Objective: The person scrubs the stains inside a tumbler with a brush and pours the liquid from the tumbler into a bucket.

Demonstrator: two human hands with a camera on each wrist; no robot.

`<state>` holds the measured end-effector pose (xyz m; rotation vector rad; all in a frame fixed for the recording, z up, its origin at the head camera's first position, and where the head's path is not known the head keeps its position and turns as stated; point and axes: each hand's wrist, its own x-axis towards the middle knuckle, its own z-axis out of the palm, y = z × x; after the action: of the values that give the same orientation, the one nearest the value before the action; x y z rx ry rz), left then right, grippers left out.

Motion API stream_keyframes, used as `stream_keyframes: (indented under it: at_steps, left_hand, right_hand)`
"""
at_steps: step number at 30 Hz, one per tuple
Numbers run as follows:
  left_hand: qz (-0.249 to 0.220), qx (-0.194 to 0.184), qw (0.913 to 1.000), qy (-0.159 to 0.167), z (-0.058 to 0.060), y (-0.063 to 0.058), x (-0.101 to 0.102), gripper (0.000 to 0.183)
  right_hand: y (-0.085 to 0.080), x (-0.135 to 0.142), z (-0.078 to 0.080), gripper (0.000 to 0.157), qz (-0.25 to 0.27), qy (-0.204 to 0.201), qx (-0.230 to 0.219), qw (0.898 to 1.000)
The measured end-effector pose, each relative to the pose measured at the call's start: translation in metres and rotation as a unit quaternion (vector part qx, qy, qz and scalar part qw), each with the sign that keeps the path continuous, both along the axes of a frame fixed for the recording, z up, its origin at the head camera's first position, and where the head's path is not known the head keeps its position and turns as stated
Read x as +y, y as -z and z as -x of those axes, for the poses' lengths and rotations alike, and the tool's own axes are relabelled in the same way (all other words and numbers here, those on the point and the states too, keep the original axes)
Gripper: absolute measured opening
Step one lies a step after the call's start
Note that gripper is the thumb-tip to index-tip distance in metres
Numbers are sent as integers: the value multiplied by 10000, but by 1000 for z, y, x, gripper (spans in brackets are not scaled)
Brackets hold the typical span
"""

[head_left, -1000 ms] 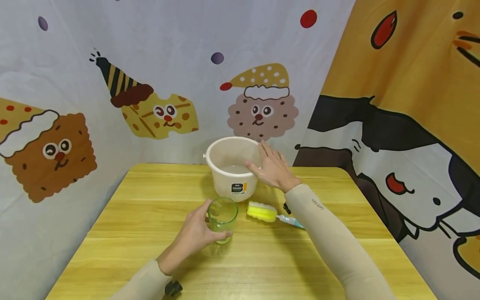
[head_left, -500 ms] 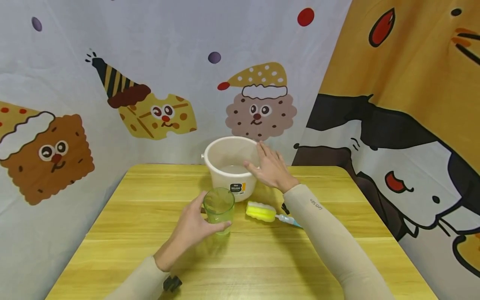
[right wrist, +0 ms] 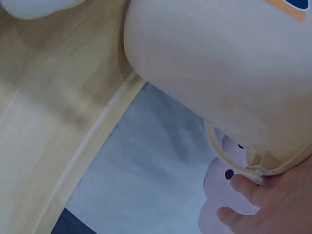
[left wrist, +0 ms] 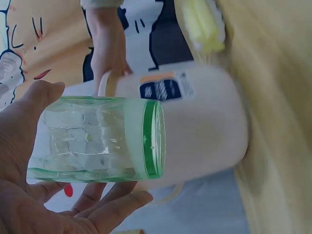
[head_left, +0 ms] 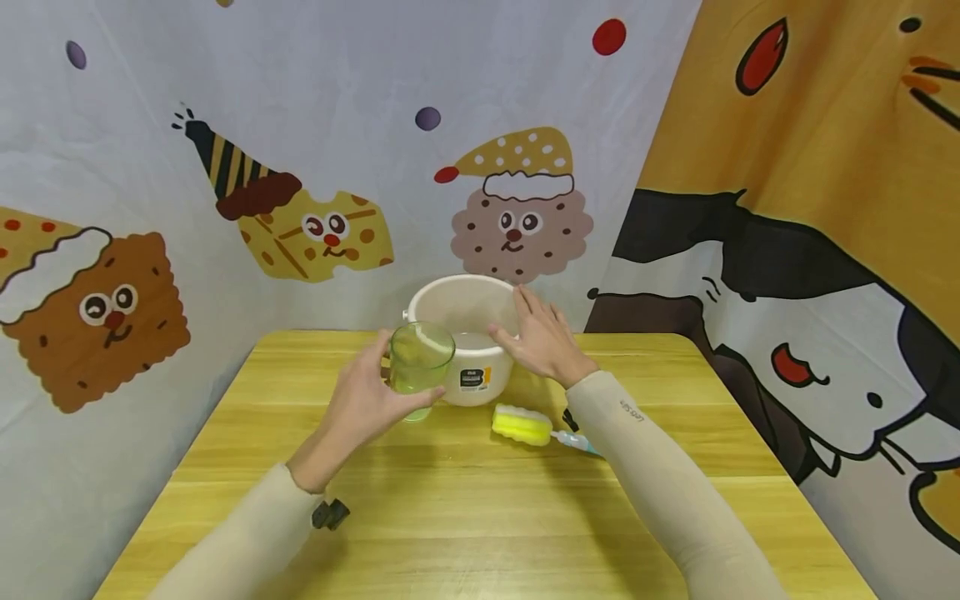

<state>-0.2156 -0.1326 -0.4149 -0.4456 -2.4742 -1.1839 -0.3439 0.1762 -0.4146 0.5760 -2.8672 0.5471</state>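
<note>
My left hand (head_left: 358,398) grips a clear green drinking glass (head_left: 422,357), thumb on the near side and fingers round the far side. The glass hangs above the table, in front of the left part of a white bucket (head_left: 465,304). In the left wrist view, the glass (left wrist: 92,139) overlaps the bucket's wall (left wrist: 204,126); whether it holds liquid I cannot tell. My right hand (head_left: 546,337) rests on the bucket's right rim with its fingers fairly straight. The right wrist view shows its fingertips (right wrist: 248,190) beside the handle's pivot.
A bottle brush (head_left: 522,425) with a yellow and white sponge head lies right of centre on the wooden table (head_left: 480,533), its blue handle partly behind my right sleeve. A cartoon-printed cloth (head_left: 337,75) hangs behind the table.
My left hand has lifted the glass off the table and carried it away from me and slightly left, up beside the bucket. My right hand stays on the rim.
</note>
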Motion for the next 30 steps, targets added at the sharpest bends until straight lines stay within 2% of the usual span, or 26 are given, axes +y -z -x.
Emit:
stream_keyframes:
  at_steps: [8,15,22,30]
  left_hand:
    - [582,207,9973,-409,21,-26,-12,80]
    - [1260,157,9891,-741,39,-41,-15,92]
    - [1492,408,9851,-750,57,-56,-14,94]
    - [1851,570,9774,-853,68,-72,-12,89]
  right_hand:
    - [3,-1,-1,102,170,5,-66,9998]
    - [4,0,-1,105,97,36,-38,9999]
    - [1,0,-2,104,228,5,5,9997]
    - [1,1,-1,105,187,4,24,9998]
